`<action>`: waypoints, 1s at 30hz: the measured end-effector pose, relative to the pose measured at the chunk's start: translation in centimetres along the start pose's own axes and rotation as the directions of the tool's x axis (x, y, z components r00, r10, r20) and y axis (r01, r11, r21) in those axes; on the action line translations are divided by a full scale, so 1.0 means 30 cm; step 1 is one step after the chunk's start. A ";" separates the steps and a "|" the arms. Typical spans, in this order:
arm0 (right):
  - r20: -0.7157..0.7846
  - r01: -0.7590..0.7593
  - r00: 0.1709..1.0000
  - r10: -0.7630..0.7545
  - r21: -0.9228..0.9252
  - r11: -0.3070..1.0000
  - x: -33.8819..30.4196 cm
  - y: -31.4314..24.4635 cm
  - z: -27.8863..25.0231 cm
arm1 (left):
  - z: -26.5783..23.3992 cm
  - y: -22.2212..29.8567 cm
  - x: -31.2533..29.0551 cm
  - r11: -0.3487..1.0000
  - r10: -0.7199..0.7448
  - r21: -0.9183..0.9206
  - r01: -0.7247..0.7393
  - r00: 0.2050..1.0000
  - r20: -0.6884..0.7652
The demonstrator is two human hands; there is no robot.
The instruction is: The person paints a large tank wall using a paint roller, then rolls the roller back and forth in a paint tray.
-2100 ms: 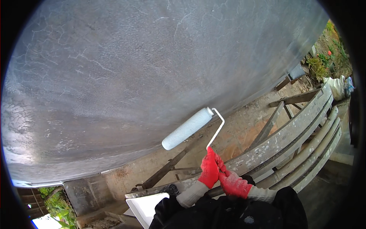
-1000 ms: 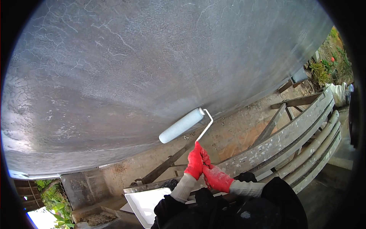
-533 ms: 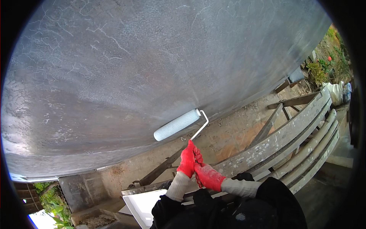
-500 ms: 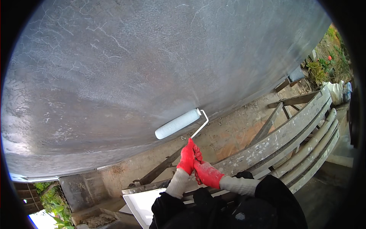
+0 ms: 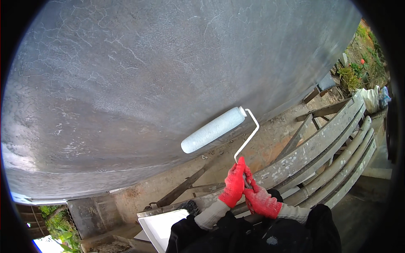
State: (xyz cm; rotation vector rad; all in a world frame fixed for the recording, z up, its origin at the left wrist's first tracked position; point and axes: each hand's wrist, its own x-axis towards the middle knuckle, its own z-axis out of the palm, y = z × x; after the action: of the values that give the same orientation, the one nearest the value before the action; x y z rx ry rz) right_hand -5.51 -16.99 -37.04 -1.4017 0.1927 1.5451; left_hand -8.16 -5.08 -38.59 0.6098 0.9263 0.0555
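Note:
Both my hands wear red-coated gloves with light knitted cuffs and grip the handle of a paint roller [image 5: 214, 130]. My left hand [image 5: 233, 182] is closed round the upper handle, its index finger lying up toward the white wire frame. Just below and to the right, my right hand [image 5: 262, 200] is wrapped round the lower handle, most of which the gloves hide. The white roller sleeve slants up to the right in front of the grey wall [image 5: 139, 92], near its lower part. Whether the sleeve touches the wall I cannot tell.
A white paint tray [image 5: 162, 225] rests at lower left, with a dark bristly thing [image 5: 190, 207] by its corner. Paint-spattered planks and poles [image 5: 310, 147] on wooden supports run from beneath me toward the right. Plants [image 5: 350, 78] grow beyond the wall's right end.
Both hands and the roller have moved to the right. The sleeve looks larger, and its right end has risen. Both hands keep hold of the handle.

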 end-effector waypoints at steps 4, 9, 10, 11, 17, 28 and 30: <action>0.007 0.185 0.983 -0.186 -0.127 0.974 0.031 0.007 -0.014 | 0.067 0.043 -0.026 0.974 0.173 0.146 -0.171 0.985 0.000; 0.012 0.149 0.989 -0.149 0.006 0.989 0.121 -0.008 0.006 | -0.005 0.041 0.099 0.965 0.185 0.195 -0.176 0.982 -0.028; 0.009 0.096 0.995 -0.096 0.015 0.995 0.139 0.012 -0.003 | -0.012 0.018 0.124 0.970 0.149 0.207 -0.127 0.984 -0.098; 0.020 0.084 0.996 -0.086 0.064 0.994 0.170 0.038 -0.007 | -0.023 -0.002 0.156 0.974 0.112 0.214 -0.077 0.982 -0.155; 0.057 0.134 0.989 -0.140 0.092 0.987 0.132 -0.002 0.023 | 0.005 0.039 0.126 0.980 0.114 0.186 -0.069 0.964 -0.240; 0.197 0.680 0.729 -0.656 -0.096 0.727 0.016 -0.177 0.104 | 0.167 0.291 -0.134 0.843 0.479 0.288 -0.454 0.878 -0.016; 0.176 0.689 0.723 -0.668 -0.114 0.716 0.064 -0.111 0.078 | 0.133 0.224 -0.083 0.841 0.476 0.303 -0.449 0.879 -0.020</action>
State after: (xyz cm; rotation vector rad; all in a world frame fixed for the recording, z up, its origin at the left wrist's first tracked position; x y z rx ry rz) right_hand -4.29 -12.72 -36.27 -1.2913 -0.5094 1.0200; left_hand -5.25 -2.11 -31.53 1.1089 0.8658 0.3932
